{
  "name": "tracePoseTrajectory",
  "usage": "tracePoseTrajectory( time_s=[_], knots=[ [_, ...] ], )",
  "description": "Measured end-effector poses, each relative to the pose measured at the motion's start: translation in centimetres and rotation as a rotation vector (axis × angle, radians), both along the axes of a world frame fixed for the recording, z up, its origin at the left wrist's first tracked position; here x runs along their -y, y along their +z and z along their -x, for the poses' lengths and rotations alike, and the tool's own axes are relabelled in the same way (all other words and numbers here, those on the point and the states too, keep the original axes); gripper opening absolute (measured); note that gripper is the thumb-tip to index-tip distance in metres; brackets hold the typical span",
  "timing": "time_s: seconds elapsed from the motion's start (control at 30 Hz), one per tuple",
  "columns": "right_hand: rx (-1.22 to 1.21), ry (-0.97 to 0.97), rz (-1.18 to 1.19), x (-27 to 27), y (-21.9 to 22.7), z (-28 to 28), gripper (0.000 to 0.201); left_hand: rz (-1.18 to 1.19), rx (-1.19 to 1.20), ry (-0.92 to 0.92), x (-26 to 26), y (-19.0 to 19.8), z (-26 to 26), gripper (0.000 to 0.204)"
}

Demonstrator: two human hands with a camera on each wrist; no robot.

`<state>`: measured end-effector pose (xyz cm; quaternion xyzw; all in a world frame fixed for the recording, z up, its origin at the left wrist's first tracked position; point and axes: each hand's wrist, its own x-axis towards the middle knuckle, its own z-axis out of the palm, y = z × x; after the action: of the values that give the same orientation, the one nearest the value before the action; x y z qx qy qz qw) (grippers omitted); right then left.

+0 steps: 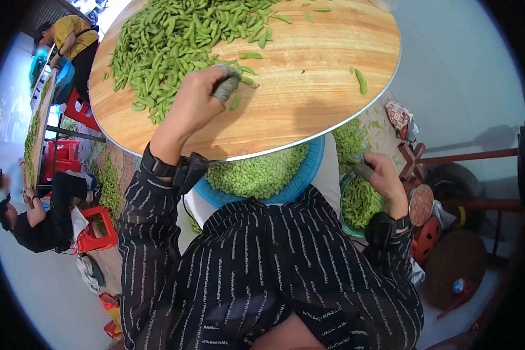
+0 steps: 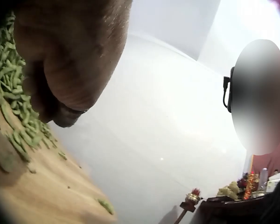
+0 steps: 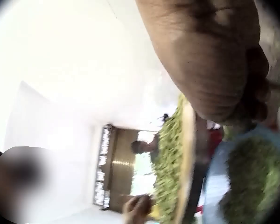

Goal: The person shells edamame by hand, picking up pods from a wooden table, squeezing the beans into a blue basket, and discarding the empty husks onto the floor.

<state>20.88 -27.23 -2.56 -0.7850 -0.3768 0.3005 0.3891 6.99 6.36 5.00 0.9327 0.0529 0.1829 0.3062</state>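
Green soybean pods (image 1: 181,44) are heaped on a round wooden tabletop (image 1: 321,70). Over the near edge of the heap, my left hand (image 1: 198,102), with grey wraps on its thumb and finger, pinches a soybean pod (image 1: 248,81) at the fingertips. Below the tabletop's rim, a blue basin (image 1: 315,163) of shelled beans (image 1: 256,175) sits at my lap. My right hand (image 1: 386,182), also wrapped at the fingertips, is bent above a green basket (image 1: 356,231) of pods (image 1: 360,204). I cannot tell whether it holds anything.
Other people (image 1: 76,35) work at a long table (image 1: 41,128) on the left, near red stools (image 1: 99,230). Pods litter the floor (image 1: 105,181). At right are a red wooden rack (image 1: 466,154) and a round brown stool (image 1: 455,268).
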Motion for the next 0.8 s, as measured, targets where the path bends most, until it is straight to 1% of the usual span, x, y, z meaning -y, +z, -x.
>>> tracePoseTrajectory(
  time_s=[0.07,0.1,0.13,0.17,0.2,0.23,0.27,0.3,0.33,0.37,0.4,0.43,0.47,0.53,0.57,0.6,0.63,0.67,0.7,0.73,0.77,0.8],
  knots=[
    [0.227,-0.035,0.273,3.6,-3.2,-1.2,0.019,0.07,-0.147,0.138,-1.6,-0.8,0.4,0.013],
    [0.427,-0.07,0.46,7.1,-7.5,-1.6,0.021,0.007,-0.119,0.135,-1.7,-1.0,0.4,0.012],
    [0.628,-0.11,0.647,10.4,-12.0,-1.9,0.024,0.001,-0.109,0.133,-1.7,-1.3,0.0,0.012],
    [0.538,-0.045,0.777,12.8,-14.7,-2.5,0.026,-0.06,-0.097,0.11,-1.7,-1.7,-0.6,0.012],
    [0.441,0.024,0.905,14.1,-16.1,-2.8,0.027,-0.12,-0.088,0.09,-1.7,-2.3,-1.1,0.012],
    [0.447,0.022,0.898,13.8,-15.6,-2.6,0.027,-0.183,-0.072,0.051,-2.1,-3.1,-2.0,0.015],
    [0.425,-0.03,0.856,13.4,-15.0,-2.2,0.026,-0.189,-0.067,0.051,-2.4,-3.7,-2.6,0.015],
    [0.403,-0.082,0.812,13.0,-14.5,-1.8,0.025,-0.292,-0.067,0.016,-2.5,-4.2,-3.3,0.015],
    [0.411,-0.09,0.803,13.0,-14.6,-1.4,0.025,-0.396,-0.064,-0.018,-2.7,-4.8,-4.0,0.016],
    [0.434,-0.142,0.724,12.8,-14.7,-1.2,0.022,-0.448,-0.183,-0.031,-3.2,-5.7,-4.8,0.016],
    [0.461,-0.188,0.634,12.0,-14.8,-1.3,0.02,-0.467,-0.168,-0.014,-3.1,-5.2,-5.2,0.016],
    [0.391,-0.194,0.664,10.9,-13.4,-1.0,0.016,-0.499,-0.18,-0.03,-2.8,-4.8,-5.1,0.015],
    [0.406,-0.185,0.644,10.5,-13.4,-1.0,0.016,-0.527,-0.196,-0.044,-2.4,-4.5,-5.0,0.015],
    [0.434,-0.121,0.759,9.8,-13.1,-1.0,0.016,-0.535,-0.188,0.0,-2.2,-4.4,-4.8,0.013],
    [0.447,-0.11,0.747,9.1,-12.7,-1.4,0.016,-0.532,-0.183,0.023,-2.1,-4.3,-4.6,0.013],
    [0.359,-0.074,0.533,7.8,-11.4,-1.2,0.015,-0.54,-0.179,0.039,-1.8,-3.9,-4.2,0.013],
    [0.267,-0.039,0.32,6.4,-10.0,-0.7,0.014,-0.276,-0.103,0.062,-1.4,-3.3,-3.8,0.016],
    [0.113,-0.071,0.24,4.4,-8.1,-0.1,0.013,-0.01,-0.025,0.078,-0.9,-2.8,-3.3,0.021],
    [-0.04,-0.1,0.161,1.9,-5.9,0.6,0.012,0.132,-0.058,0.084,-0.6,-2.5,-2.9,0.017],
    [-0.161,-0.101,0.043,-0.4,-3.8,1.4,0.014,0.124,-0.048,0.091,0.0,-2.4,-2.6,0.017],
    [-0.282,-0.099,-0.075,-2.7,-2.1,2.2,0.016,0.31,0.118,0.057,0.8,-2.3,-2.4,0.017],
    [-0.327,-0.069,-0.232,-5.0,-0.9,2.9,0.025,0.49,0.29,0.016,1.6,-2.2,-2.1,0.017]
  ],
)
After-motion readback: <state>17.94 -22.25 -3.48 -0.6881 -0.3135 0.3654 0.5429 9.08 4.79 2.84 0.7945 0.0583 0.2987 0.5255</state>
